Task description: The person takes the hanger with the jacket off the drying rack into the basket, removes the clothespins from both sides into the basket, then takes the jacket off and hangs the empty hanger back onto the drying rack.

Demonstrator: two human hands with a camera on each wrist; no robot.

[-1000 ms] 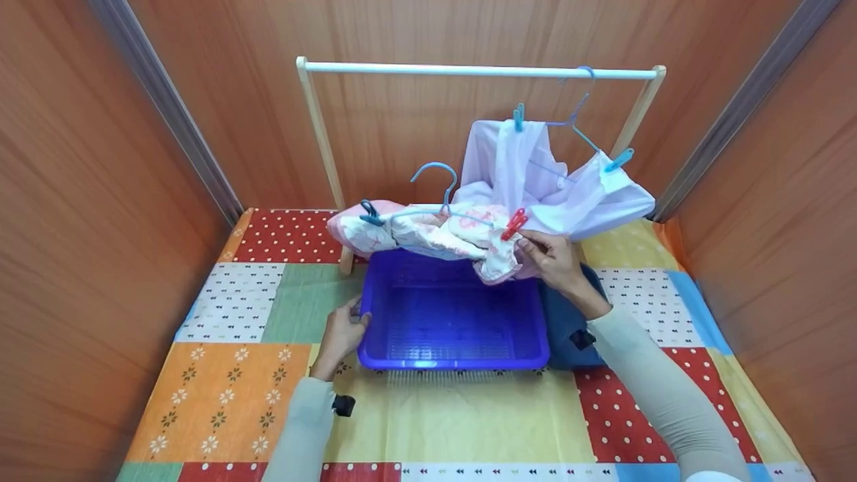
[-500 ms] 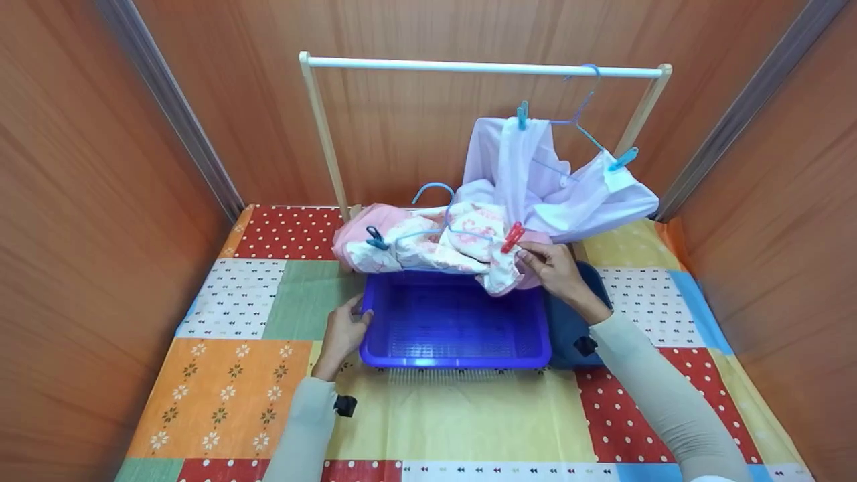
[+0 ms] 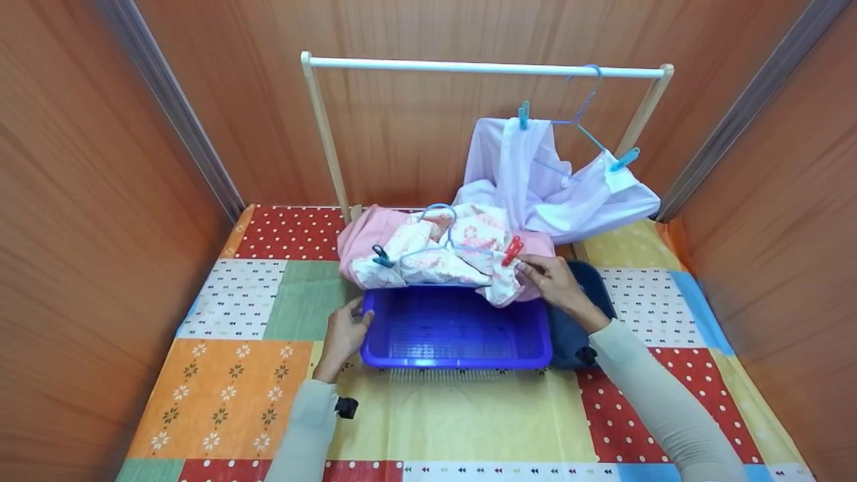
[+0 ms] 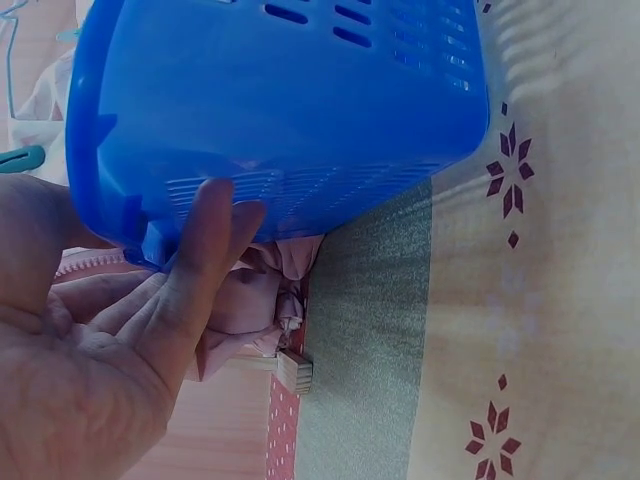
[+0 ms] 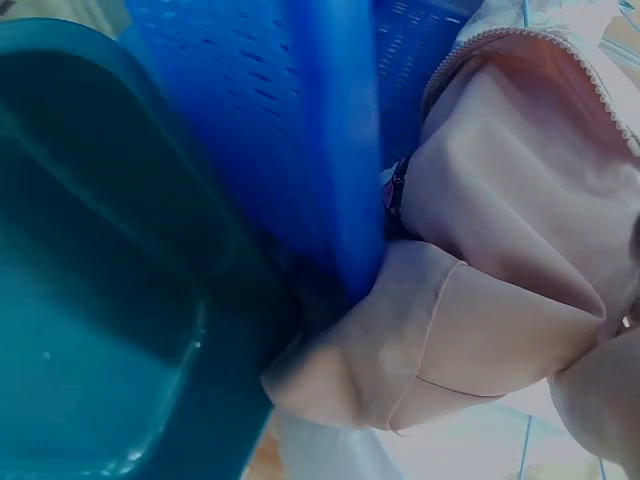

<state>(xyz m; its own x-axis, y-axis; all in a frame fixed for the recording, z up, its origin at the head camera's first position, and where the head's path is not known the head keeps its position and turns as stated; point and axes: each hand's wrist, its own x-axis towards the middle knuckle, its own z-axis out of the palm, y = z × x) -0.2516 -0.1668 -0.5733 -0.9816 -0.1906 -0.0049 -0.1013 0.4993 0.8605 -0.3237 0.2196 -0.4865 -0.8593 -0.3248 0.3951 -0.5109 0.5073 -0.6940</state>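
A pink-and-white floral garment (image 3: 469,231) with a blue hanger (image 3: 450,231) lies bunched over the back of the purple-blue basket (image 3: 455,363). Dark (image 3: 382,256) and red clothespins (image 3: 512,251) clip its front edge to the hanger. Just beside the red one, my right hand (image 3: 554,281) pinches the garment's right end. The right wrist view shows its pink cloth (image 5: 510,190) and zip (image 5: 530,33). On the basket's left side my left hand (image 3: 343,335) holds the rim, thumb over it, fingers along the outer wall in the left wrist view. My right fingertips are partly hidden.
Behind stands a wooden rack with a white bar (image 3: 455,65). From its right part hangs a lilac garment (image 3: 502,154), clipped with blue clothespins. A dark teal basin (image 3: 596,294) stands right of the basket, close against it. A patchwork cloth (image 3: 234,395) covers the surface.
The floral garment and its hanger have come down and toward me, and the hook has dropped lower. My right hand has moved slightly down with them. My left hand stays at the basket's rim.
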